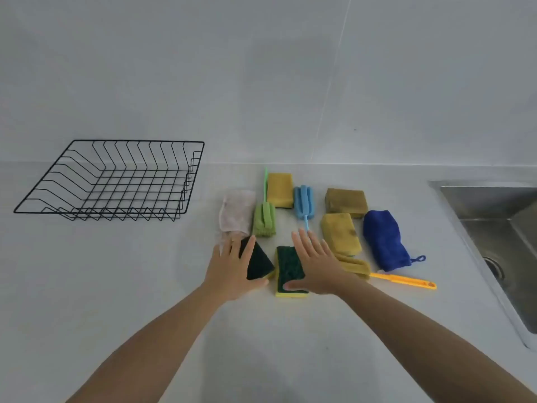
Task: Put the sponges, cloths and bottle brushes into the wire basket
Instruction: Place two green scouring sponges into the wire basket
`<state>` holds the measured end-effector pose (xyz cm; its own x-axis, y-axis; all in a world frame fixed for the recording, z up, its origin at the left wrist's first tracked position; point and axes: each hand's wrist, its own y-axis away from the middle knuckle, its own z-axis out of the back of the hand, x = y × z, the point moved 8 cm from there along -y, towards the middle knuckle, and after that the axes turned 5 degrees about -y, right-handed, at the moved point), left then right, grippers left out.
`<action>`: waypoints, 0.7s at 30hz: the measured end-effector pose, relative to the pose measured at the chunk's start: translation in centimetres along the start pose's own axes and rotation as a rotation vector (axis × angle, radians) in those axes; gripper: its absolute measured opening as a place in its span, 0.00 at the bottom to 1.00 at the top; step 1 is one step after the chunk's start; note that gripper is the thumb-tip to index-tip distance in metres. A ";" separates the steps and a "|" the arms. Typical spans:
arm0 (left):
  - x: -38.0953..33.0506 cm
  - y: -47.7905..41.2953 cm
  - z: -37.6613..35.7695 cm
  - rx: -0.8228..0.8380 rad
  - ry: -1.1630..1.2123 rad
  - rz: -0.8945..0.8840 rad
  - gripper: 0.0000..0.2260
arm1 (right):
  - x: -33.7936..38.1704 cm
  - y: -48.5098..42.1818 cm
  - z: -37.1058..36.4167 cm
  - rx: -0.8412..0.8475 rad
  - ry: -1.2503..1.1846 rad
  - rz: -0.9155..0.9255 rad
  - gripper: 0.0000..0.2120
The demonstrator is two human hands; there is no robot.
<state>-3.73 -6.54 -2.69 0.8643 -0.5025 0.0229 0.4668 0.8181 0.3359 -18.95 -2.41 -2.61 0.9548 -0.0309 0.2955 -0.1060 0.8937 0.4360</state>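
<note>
A person is reaching both bare forearms out over the pale tabletop [116, 271]. The left hand [232, 271] is lying with fingers spread over a dark green sponge [258, 263], its grip loose around the near edge; whether it is truly gripping cannot be told. The right hand [316, 269] is hovering flat with fingers spread, its grip holding nothing, the thumb touching a second green-topped sponge with a yellow base [289, 271]. Five sponges are showing in all: those two green ones, a yellow one [280, 189] at the back, a brownish one [345, 200] to its right, and another worn yellow one [341, 234] just in front of that. Three bottle brushes are lying among them: a green brush [264, 218], a blue brush [303, 200], and an orange-handled brush [404, 281] whose yellow head is sitting partly under the right wrist. Two cloths are lying there: a pale pinkish cloth [236, 210] at the left of the group and a blue cloth [383, 242] at the right. The single black wire basket [116, 181] is standing well apart to the left, near the wall, with nothing visible inside. A steel sink [494, 216] is showing at the right edge.
</note>
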 end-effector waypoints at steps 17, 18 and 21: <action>-0.4 -0.8 -0.5 -0.022 0.013 0.076 0.45 | 1.1 -1.0 -0.9 0.084 0.098 0.070 0.54; -0.4 -0.7 -0.2 -0.031 0.020 0.076 0.45 | 1.1 -0.9 -0.5 0.080 0.096 0.081 0.54; 0.0 -0.4 1.2 -0.083 0.016 0.080 0.44 | 1.2 -0.7 1.4 0.048 0.095 0.118 0.54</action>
<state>-4.17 -7.16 -1.71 0.9020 -0.4306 0.0318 0.4093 0.8762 0.2545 -18.12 -3.67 -1.36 0.9568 0.1174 0.2659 -0.2296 0.8663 0.4436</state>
